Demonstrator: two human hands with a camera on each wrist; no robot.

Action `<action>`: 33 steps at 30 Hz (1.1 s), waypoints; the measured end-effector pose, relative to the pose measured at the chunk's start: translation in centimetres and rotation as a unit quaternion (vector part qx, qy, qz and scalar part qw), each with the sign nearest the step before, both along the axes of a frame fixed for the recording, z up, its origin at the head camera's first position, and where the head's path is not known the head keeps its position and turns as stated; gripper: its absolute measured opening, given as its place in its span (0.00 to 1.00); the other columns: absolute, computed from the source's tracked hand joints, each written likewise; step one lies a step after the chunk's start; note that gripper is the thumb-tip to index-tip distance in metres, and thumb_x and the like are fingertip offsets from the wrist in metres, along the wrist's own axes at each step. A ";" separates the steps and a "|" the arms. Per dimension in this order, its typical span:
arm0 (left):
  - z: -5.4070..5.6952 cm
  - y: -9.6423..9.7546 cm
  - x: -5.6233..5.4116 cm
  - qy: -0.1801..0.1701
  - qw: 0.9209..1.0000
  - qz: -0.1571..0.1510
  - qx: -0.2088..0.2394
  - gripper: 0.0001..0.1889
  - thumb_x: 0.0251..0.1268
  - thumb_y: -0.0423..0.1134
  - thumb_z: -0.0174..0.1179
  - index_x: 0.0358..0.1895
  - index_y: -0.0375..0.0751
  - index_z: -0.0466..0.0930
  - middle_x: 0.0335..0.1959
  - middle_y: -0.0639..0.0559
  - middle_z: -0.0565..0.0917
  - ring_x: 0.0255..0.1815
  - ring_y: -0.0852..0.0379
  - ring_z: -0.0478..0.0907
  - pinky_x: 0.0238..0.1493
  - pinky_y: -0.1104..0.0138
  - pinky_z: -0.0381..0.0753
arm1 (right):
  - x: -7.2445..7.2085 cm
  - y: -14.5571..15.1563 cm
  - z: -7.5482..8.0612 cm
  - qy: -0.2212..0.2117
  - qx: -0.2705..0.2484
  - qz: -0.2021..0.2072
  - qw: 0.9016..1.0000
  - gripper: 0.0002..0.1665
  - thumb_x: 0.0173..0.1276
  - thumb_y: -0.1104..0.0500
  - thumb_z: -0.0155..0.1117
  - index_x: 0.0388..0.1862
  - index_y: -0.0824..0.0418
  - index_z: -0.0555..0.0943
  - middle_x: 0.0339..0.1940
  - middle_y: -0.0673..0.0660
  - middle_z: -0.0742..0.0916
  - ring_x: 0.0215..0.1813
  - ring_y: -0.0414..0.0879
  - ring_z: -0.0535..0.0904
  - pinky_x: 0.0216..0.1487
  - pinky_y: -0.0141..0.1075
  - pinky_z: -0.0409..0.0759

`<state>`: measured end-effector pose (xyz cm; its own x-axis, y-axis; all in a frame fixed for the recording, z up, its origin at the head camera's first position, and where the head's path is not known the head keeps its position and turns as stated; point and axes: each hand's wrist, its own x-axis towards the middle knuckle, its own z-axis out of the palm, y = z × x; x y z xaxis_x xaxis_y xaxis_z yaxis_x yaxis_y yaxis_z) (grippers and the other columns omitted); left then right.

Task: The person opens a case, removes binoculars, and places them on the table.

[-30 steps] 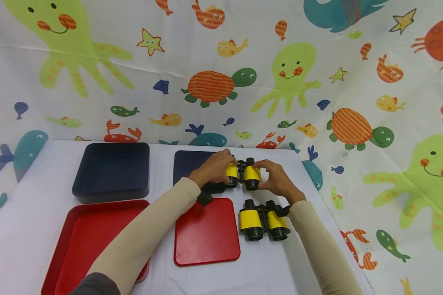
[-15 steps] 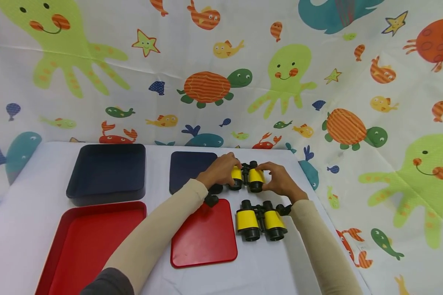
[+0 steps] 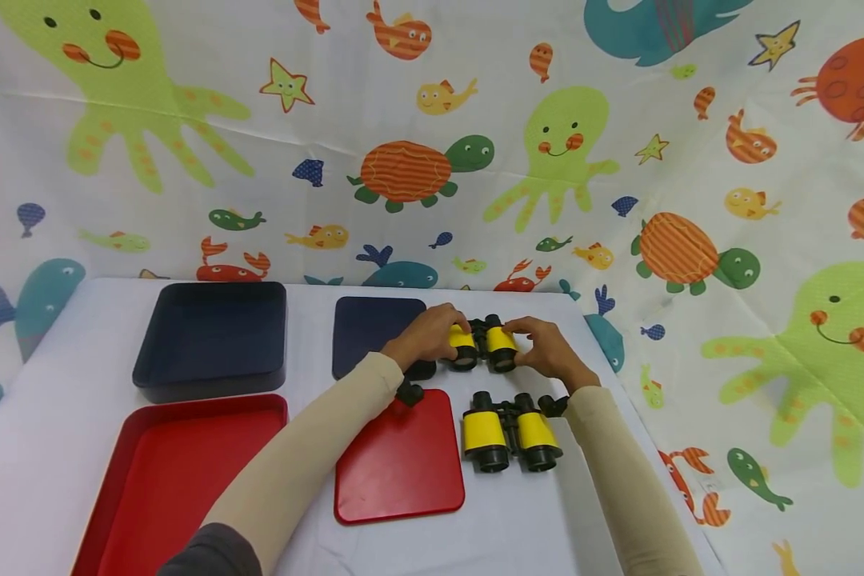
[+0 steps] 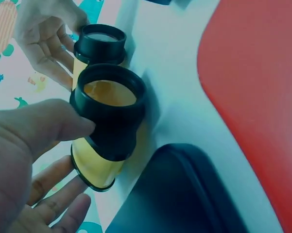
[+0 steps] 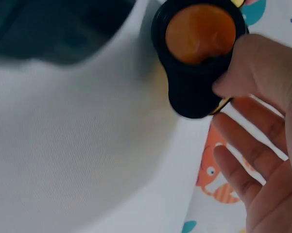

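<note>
A pair of yellow and black binoculars [image 3: 502,340] is at the back right of the table, between the two hands. My left hand [image 3: 430,332] grips its left barrel, thumb on the black end nearer me, as the left wrist view shows. On the right barrel, my right hand [image 3: 549,352] has its thumb and a finger on either side; its other fingers [image 5: 238,170] spread away below. Whether the binoculars touch the cloth, I cannot tell. A second, similar pair of binoculars [image 3: 484,430] lies in front of them, near my right sleeve.
Just left of the held binoculars lies a flat navy panel [image 3: 374,328], partly under my left hand. A flat red panel [image 3: 399,472] lies nearer me. Farther left are a deep navy box [image 3: 216,328] and a red tray [image 3: 187,464]. A patterned sheet hangs behind.
Both hands have shifted the binoculars slightly to the right, away from the navy panel, mostly in the first half second. The head view has also moved a little.
</note>
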<state>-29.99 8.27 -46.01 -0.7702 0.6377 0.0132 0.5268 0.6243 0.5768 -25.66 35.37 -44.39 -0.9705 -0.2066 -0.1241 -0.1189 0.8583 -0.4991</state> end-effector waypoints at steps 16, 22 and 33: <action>3.6 -3.3 2.7 0.137 0.987 0.056 -0.068 0.28 0.76 0.51 0.64 0.73 0.44 0.78 0.73 0.42 0.78 0.74 0.43 0.72 0.76 0.49 0.74 | 1.0 -2.3 0.8 0.075 0.074 -0.007 0.994 0.34 0.70 0.59 0.70 0.75 0.57 0.77 0.76 0.65 0.78 0.76 0.67 0.71 0.79 0.66 0.66; 4.9 -5.3 3.6 0.150 0.979 0.091 -0.100 0.34 0.77 0.57 0.62 0.78 0.42 0.71 0.81 0.38 0.68 0.84 0.38 0.61 0.81 0.44 0.67 | 1.4 -4.4 0.9 0.134 0.086 -0.014 0.987 0.38 0.73 0.42 0.71 0.76 0.56 0.75 0.76 0.64 0.78 0.77 0.66 0.68 0.78 0.69 0.65; 5.5 -8.4 5.4 0.081 0.984 0.102 -0.122 0.44 0.80 0.65 0.51 0.86 0.39 0.54 0.88 0.31 0.47 0.89 0.28 0.38 0.85 0.37 0.55 | 2.6 -10.0 2.4 0.118 0.124 0.019 0.985 0.53 0.73 0.28 0.59 0.87 0.53 0.61 0.88 0.68 0.61 0.88 0.73 0.45 0.83 0.74 0.44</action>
